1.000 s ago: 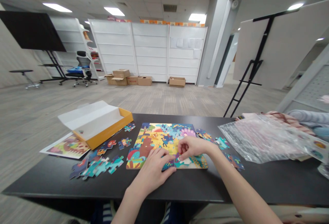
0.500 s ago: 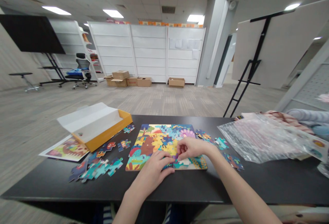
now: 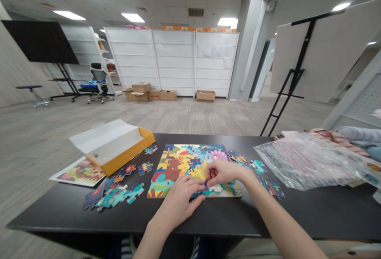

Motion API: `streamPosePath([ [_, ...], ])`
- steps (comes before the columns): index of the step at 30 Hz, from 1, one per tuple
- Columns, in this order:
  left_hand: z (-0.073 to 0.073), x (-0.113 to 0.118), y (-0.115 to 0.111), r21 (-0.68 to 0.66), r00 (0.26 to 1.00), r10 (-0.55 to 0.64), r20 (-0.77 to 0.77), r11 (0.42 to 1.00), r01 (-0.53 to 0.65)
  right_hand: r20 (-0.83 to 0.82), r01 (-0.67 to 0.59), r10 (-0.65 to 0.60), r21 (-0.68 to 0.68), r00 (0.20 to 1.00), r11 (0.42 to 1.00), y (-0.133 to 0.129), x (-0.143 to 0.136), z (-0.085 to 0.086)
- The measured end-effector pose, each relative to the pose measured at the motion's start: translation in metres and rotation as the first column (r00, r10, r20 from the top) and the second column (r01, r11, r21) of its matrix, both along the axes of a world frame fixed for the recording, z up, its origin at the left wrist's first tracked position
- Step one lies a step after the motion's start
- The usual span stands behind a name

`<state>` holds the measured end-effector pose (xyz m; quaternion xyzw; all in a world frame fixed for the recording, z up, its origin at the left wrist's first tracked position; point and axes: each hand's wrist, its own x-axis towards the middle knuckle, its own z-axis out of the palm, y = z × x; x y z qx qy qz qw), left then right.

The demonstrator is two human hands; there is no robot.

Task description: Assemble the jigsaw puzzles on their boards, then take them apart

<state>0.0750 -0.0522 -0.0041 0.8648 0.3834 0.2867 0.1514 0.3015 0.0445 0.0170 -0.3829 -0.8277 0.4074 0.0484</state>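
Observation:
A colourful jigsaw puzzle (image 3: 174, 167) lies flat on the black table (image 3: 214, 219), with much of its picture filled in. My left hand (image 3: 185, 191) rests over the puzzle's lower middle, fingers spread and pointing right. Just beside it, my right hand (image 3: 222, 172) is closed in a pinch low over the lower right part, at a small purple puzzle piece (image 3: 206, 182). Both hands hide part of the puzzle around them.
Loose pieces (image 3: 119, 194) lie left of the puzzle, and more pieces (image 3: 258, 166) lie right. An open yellow box (image 3: 127, 154) overlaps a picture sheet (image 3: 80, 171) at the left. A clear plastic bag (image 3: 306, 162) lies at the right.
The whole view has shifted slightly. My hands stay at nearly the same place on the puzzle, my right hand still pinched.

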Motion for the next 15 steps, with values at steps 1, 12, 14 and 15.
streamPosePath([
  [1, 0.0009, 0.0007, -0.0001, -0.006, 1.0, 0.01, 0.007, 1.0, -0.01, 0.001, 0.001, -0.001, -0.002, 1.0, 1.0, -0.0004, -0.0002, 0.0009],
  [12, 0.0, 0.0072, -0.0001, -0.054, 0.998, 0.054, 0.025, 0.997, -0.053, -0.005, 0.027, -0.027, -0.021, 1.0, 0.999, -0.0011, -0.001, 0.0019],
  [14, 0.0013, 0.0073, -0.0017, -0.041, 0.999, 0.046, 0.011, 0.998, -0.046, -0.01, 0.013, -0.014, -0.052, 1.0, 0.999, 0.0, 0.0016, 0.0027],
  [15, 0.0022, 0.0072, -0.0025, -0.03, 0.999, 0.042, 0.002, 0.999, -0.042, -0.013, 0.006, -0.007, -0.074, 1.0, 0.997, 0.0004, 0.0033, 0.0036],
])
